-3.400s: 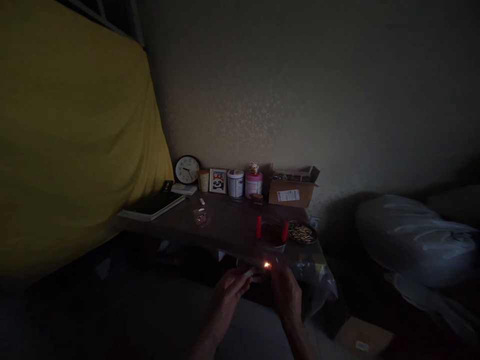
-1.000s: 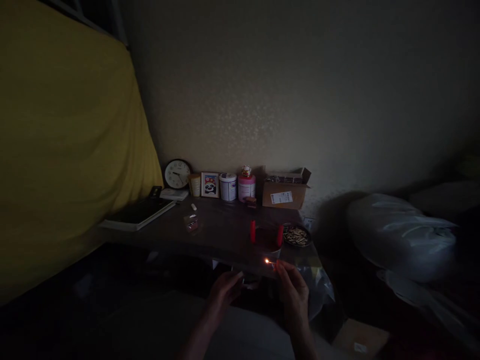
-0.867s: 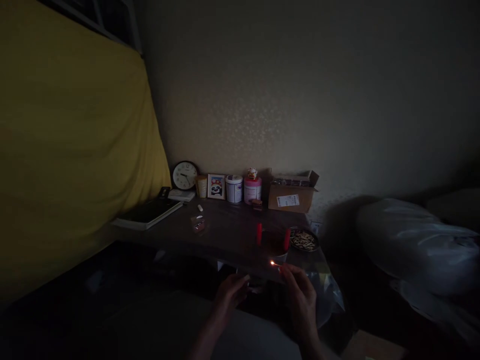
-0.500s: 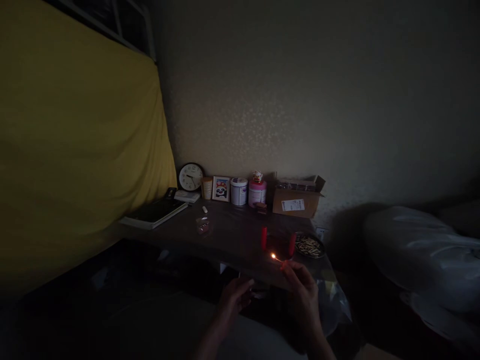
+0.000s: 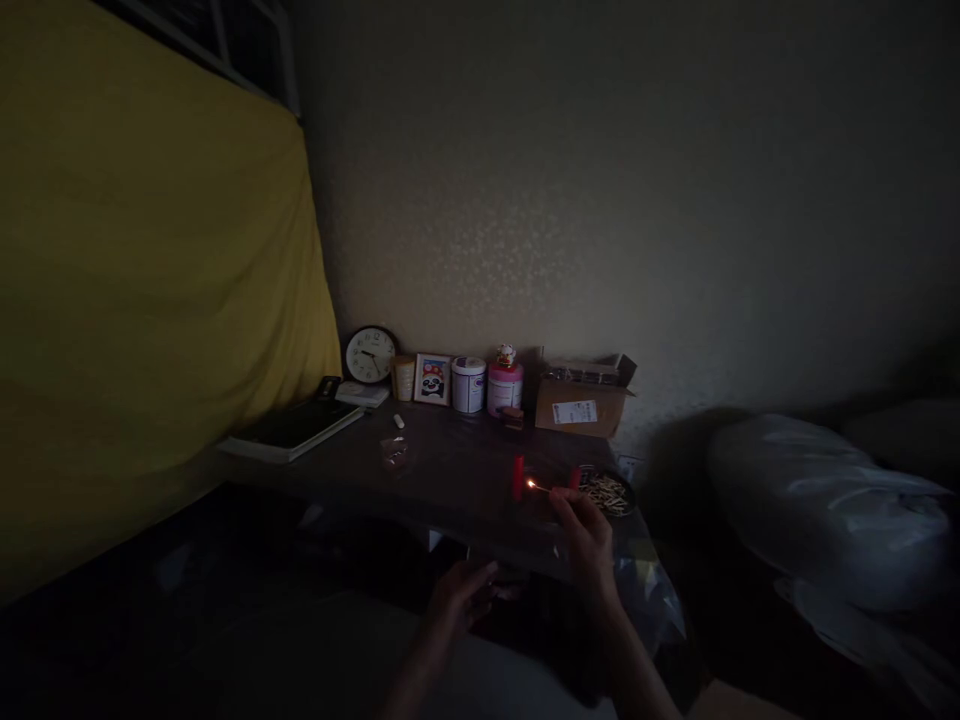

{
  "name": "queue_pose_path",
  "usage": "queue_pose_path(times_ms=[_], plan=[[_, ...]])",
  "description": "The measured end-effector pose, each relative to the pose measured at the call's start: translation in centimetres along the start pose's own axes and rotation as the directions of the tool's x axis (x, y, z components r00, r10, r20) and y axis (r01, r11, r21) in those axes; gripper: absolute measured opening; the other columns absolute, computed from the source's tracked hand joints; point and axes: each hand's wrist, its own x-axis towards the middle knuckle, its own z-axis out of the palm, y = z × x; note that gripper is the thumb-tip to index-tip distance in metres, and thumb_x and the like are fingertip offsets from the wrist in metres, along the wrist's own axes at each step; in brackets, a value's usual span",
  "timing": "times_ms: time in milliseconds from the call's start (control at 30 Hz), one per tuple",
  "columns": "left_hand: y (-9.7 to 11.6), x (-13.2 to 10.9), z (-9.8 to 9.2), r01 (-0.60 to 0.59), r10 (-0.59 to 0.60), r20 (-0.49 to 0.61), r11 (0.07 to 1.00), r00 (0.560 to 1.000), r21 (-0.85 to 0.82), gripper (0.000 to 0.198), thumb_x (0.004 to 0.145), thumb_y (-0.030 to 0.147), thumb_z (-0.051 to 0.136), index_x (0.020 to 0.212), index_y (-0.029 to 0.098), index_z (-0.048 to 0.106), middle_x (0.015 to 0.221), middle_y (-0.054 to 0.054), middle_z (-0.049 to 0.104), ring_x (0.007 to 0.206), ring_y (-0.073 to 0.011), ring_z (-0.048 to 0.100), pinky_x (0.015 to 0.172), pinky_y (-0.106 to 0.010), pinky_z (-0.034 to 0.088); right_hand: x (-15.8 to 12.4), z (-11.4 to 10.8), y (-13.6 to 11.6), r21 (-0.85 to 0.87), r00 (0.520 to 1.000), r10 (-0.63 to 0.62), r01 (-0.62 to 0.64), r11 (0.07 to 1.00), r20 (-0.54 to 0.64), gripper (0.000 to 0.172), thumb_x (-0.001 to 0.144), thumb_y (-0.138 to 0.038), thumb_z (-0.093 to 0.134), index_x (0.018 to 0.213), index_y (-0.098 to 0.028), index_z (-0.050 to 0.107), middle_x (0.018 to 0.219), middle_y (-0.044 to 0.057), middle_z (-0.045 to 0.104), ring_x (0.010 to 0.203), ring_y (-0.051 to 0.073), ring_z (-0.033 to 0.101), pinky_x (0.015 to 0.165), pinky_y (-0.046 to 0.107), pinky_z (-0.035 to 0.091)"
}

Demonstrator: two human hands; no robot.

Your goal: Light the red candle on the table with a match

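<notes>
A lit match (image 5: 541, 487) is pinched between the thumb and fingers of my right hand (image 5: 583, 535), its flame pointing left. The flame glows just right of a red candle (image 5: 518, 479) standing on the table. Another red candle (image 5: 574, 478) shows behind my right fingertips, partly covered by them. Beside it, a round dish of matchsticks (image 5: 606, 492) sits near the table's right end. Low in front of the table edge, my left hand (image 5: 461, 592) is closed with curled fingers; darkness hides what, if anything, it holds.
Along the wall stand a clock (image 5: 370, 355), a cup (image 5: 403, 379), a panda picture (image 5: 433, 380), a white tub (image 5: 469, 386), a pink tub (image 5: 505, 390) and a cardboard box (image 5: 577, 408). A large book (image 5: 300, 430) lies left. Pale bags (image 5: 817, 500) bulge at right.
My right hand has moved the burning match up and forward, from in front of the candles to beside the left candle. My left hand stays low. The view has shifted slightly.
</notes>
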Motion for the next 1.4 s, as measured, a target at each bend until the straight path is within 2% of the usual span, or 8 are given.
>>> queue_pose_path(times_ms=[167,367,633,933,1200,1400], plan=[[0.1,-0.2,0.2,-0.023,0.023,0.008,1.0,1.0,-0.004,0.03,0.058,0.035,0.077,0.079,0.018,0.065,0.077,-0.003,0.069,0.069,-0.0151,0.062,0.059,-0.023,0.045,0.6,0.3,0.0,-0.035,1.0,-0.022,0.021,0.999,-0.006,0.029,0.065,-0.044,0.068,0.069,-0.016,0.065,0.063,-0.001,0.06,0.06,0.014,0.052,0.058,0.025,0.04],[0.1,0.1,0.2,-0.007,0.007,0.01,1.0,1.0,-0.004,0.03,0.055,0.036,0.078,0.074,0.017,0.065,0.071,-0.002,0.068,0.063,-0.0141,0.061,0.056,-0.022,0.042,0.8,0.7,0.0,-0.076,0.999,-0.039,0.039,0.996,0.0,0.03,0.066,-0.045,0.066,0.07,-0.016,0.066,0.066,0.001,0.063,0.063,0.016,0.054,0.058,0.026,0.043],[0.1,0.0,0.3,-0.013,0.013,-0.003,1.0,1.0,0.011,0.03,0.056,0.037,0.077,0.075,0.017,0.064,0.07,-0.001,0.067,0.064,-0.0141,0.062,0.057,-0.022,0.042,1.2,1.4,-0.1,-0.116,0.999,-0.042,0.044,0.992,0.015,0.031,0.069,-0.045,0.062,0.074,-0.015,0.066,0.066,0.002,0.062,0.062,0.016,0.055,0.055,0.025,0.043],[0.3,-0.3,0.6,-0.009,0.009,0.031,1.0,0.999,0.025,0.031,0.056,0.039,0.076,0.074,0.017,0.063,0.069,-0.002,0.069,0.066,-0.0163,0.063,0.057,-0.023,0.039,3.1,2.0,0.1,-0.177,0.995,-0.091,0.085,0.981,-0.029,0.033,0.07,-0.048,0.06,0.072,-0.015,0.063,0.062,0.001,0.061,0.057,0.015,0.053,0.052,0.025,0.042],[0.5,-0.4,0.7,0.001,-0.001,-0.006,1.0,1.0,0.019,0.033,0.054,0.04,0.078,0.073,0.017,0.064,0.068,-0.001,0.068,0.064,-0.0156,0.062,0.058,-0.024,0.039,4.2,2.6,0.2,-0.25,0.994,-0.094,0.078,0.965,-0.053,0.032,0.07,-0.048,0.058,0.073,-0.017,0.064,0.058,0.0,0.062,0.053,0.016,0.055,0.052,0.026,0.04],[0.5,-0.5,0.5,-0.02,0.02,0.032,1.0,0.999,-0.001,0.031,0.057,0.039,0.076,0.077,0.017,0.065,0.073,-0.002,0.068,0.068,-0.0145,0.061,0.06,-0.023,0.04,4.3,3.0,0.2,-0.289,0.996,-0.078,0.063,0.955,-0.041,0.031,0.07,-0.047,0.057,0.072,-0.017,0.063,0.056,0.0,0.061,0.051,0.017,0.056,0.05,0.026,0.04]])
